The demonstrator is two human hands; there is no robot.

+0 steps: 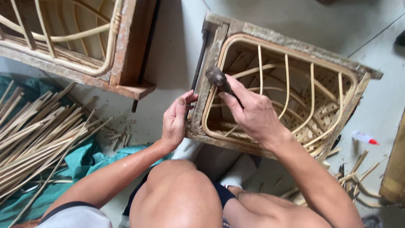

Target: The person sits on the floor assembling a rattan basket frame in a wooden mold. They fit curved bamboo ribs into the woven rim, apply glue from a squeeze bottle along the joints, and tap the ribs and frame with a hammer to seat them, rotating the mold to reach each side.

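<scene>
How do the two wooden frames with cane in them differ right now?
The near frame is in full view, gripped by the left hand, with the right hand holding a hammer on it. The far frame is cut off and untouched. Both hold bent cane ribs.

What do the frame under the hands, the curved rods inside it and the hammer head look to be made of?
Frame: apparently rough, unfinished wood, grey-brown and worn. Curved rods: pale cane or rattan, judging by smooth bends, unpainted. Hammer head, held in the right hand: seemingly dull dark metal. The left hand grips the frame's edge.
</scene>
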